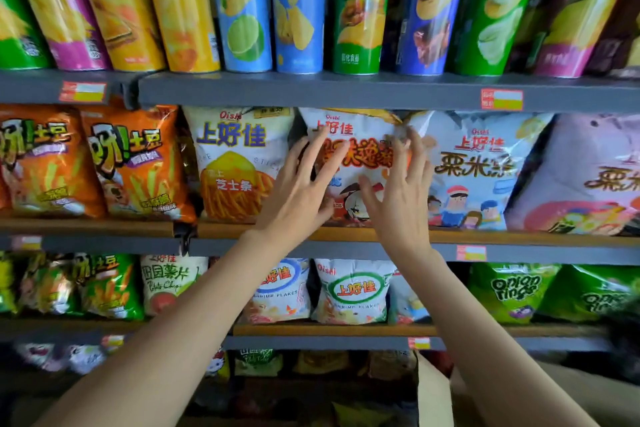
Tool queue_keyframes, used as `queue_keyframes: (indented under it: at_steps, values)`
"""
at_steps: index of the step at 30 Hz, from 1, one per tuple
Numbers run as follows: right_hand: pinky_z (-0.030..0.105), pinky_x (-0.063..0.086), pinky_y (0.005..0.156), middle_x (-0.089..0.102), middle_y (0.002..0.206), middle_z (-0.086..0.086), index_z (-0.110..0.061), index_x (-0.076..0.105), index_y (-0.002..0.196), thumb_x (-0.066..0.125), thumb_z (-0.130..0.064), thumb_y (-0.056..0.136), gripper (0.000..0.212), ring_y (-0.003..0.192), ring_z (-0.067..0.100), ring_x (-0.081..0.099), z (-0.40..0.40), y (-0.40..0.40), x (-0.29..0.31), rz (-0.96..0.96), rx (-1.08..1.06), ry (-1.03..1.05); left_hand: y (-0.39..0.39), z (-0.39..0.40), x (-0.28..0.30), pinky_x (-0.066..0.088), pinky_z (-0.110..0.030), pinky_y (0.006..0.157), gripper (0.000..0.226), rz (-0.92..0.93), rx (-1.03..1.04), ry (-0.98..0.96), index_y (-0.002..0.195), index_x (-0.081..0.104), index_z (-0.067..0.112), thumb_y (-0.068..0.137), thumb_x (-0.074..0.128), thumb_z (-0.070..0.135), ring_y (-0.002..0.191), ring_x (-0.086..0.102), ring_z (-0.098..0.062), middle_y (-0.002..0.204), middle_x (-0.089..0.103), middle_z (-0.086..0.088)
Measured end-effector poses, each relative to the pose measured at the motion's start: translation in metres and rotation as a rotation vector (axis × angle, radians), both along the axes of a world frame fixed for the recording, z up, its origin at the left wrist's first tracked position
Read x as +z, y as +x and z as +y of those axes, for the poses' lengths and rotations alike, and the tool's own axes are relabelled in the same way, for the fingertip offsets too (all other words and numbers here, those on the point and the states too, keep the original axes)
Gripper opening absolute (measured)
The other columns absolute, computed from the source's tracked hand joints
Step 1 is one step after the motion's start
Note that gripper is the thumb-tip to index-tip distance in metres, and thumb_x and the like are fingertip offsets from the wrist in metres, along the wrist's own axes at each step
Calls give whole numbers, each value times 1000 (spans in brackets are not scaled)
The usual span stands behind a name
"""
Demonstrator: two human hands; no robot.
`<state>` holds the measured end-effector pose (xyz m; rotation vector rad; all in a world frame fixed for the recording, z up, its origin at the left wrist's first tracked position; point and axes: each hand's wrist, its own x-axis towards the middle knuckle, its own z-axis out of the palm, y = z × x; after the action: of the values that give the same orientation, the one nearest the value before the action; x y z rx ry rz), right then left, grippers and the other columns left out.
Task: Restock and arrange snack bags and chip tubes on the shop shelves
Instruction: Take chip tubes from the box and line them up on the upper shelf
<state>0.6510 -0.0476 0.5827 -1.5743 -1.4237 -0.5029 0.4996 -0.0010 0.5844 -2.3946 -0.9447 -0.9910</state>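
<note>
Two bare arms are reaching up from the bottom of the view toward the shelves. The left hand (298, 191) is lying flat on the front of a white snack bag (360, 149), with its fingers straight and spread wide, not gripping. The right hand (398, 198) is touching the same bag on its right side, fingers straight and spread too, with the tips near the bag's right edge. This bag is standing on the middle shelf (346, 234), near its front edge, squeezed between a white bag with cheese sticks (232, 156) on its left and a pale blue bag (478, 170) on its right. The bags are touching, so there is almost no room beside it. Two orange bags (93, 163) are standing further left, and a pink bag (588, 177) is sitting at the far right, so six bags are showing in this row. Below, more bags are standing on a lower shelf (332, 329), two of them green onion ring bags (516, 291). Higher up, chip tubes (242, 7) are standing close together on the top shelf (311, 90), about twelve in all. Four price tags (501, 99) are sticking to the shelf edges.
</note>
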Motion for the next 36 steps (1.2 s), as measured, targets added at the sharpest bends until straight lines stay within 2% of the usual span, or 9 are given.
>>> queue_keyframes:
  at_steps: [3, 6, 11, 18, 23, 26, 30, 32, 36]
  values:
    - [45, 20, 114, 21, 152, 22, 1, 31, 142, 65, -27, 83, 74, 140, 39, 20, 10, 12, 6, -75, 71, -148, 12, 9, 4, 33, -50, 106, 102, 130, 103, -101, 149, 16, 17, 69, 78, 29, 134, 28, -44, 155, 8, -20]
    - [37, 9, 117, -1, 158, 13, -6, 8, 149, 65, -34, 85, 91, 145, 30, 3, 21, 27, 25, -146, 131, -398, 24, 18, 13, 22, -49, 112, 109, 180, 162, -233, 150, -2, 21, 74, 74, 39, 140, 11, -42, 155, -14, -15]
    - [38, 12, 115, -10, 158, 6, -14, -6, 150, 63, -44, 84, 100, 141, 35, 6, 37, 39, 50, -274, 121, -626, 27, 27, 22, 34, -50, 105, 112, 133, 169, -361, 148, -10, 27, 75, 74, 39, 141, 10, -36, 154, -24, -3]
    - [39, 10, 114, -9, 158, 7, -15, -6, 150, 60, -48, 84, 99, 136, 37, 14, 31, 40, 40, -344, 72, -560, 20, 28, 16, 35, -50, 105, 113, 134, 127, -332, 148, -8, 29, 73, 75, 40, 141, 15, -37, 155, -23, -2]
    - [37, 9, 116, -11, 158, 8, -15, -7, 150, 63, -39, 86, 97, 142, 32, 5, 21, 35, 29, -291, 117, -513, 16, 21, 11, 3, -45, 113, 112, 140, 134, -197, 149, 0, 20, 71, 76, 43, 143, -2, -39, 156, -11, -14]
    - [38, 11, 117, -4, 158, 11, -13, 1, 150, 66, -30, 85, 93, 145, 29, 1, 12, 36, 26, -271, 165, -476, 14, 17, 13, -3, -41, 111, 111, 138, 125, -139, 149, 5, 12, 70, 76, 45, 144, -6, -32, 156, -4, -15]
    - [50, 31, 107, 32, 145, 22, -4, 34, 140, 57, -20, 84, 62, 130, 36, 28, -7, 55, 21, -285, 71, -131, 29, 7, 16, 7, -44, 112, 109, 121, 35, -49, 148, 16, 6, 67, 78, 45, 142, 9, -31, 155, 13, -19]
    - [53, 38, 101, 36, 136, 22, -6, 38, 131, 48, -16, 81, 52, 119, 36, 33, -19, 69, 20, -247, -21, 0, 47, -1, 15, 16, -47, 111, 105, 119, -61, -2, 147, 22, 8, 65, 79, 42, 141, 19, -34, 153, 19, -19]
    - [53, 36, 100, 37, 139, 28, -1, 43, 131, 44, -28, 80, 58, 124, 44, 38, -36, 103, 20, -120, -194, -77, 92, -14, 12, 29, -49, 107, 104, 124, -182, -7, 144, 30, 6, 61, 83, 38, 135, 32, -40, 149, 27, -25]
